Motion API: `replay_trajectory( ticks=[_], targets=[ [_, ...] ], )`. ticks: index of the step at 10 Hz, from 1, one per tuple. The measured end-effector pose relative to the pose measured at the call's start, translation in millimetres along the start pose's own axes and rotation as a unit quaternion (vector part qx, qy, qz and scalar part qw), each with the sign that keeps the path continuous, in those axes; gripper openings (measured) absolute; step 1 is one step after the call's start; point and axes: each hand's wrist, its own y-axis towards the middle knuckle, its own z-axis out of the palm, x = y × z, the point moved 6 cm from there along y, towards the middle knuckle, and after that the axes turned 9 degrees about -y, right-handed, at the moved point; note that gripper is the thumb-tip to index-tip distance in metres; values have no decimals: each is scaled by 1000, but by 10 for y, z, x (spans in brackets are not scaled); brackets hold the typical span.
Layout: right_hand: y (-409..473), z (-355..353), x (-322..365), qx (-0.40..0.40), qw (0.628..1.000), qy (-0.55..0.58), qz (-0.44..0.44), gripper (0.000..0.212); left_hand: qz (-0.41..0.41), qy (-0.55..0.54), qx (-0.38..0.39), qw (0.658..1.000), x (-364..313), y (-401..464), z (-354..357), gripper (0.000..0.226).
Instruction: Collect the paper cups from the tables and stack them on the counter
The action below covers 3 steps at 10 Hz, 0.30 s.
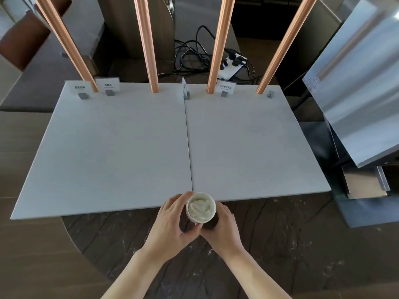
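Left hand and right hand curl round paper cup at near edge of counter; crumpled white paper inside. No other cups visible; stacking apparently unfinished.

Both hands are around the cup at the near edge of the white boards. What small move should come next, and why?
Probably carry the paper cup forward and set it down on the white boards. The left hand and right hand both grip its sides, it sits just short of the boards' near edge, and crumpled white material shows inside it.
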Motion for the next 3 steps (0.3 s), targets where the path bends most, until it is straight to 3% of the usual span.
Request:
replay_trajectory(
  ticks=[2,3],
  targets=[
    [-1,-128,-31,18,1000,2,-6,68,-40,-1,-24,999,51,-114,-65,99],
    [-30,-246,-139,29,999,-17,-6,77,-32,-12,-30,999,-70,-141,-135,100]
  ],
)
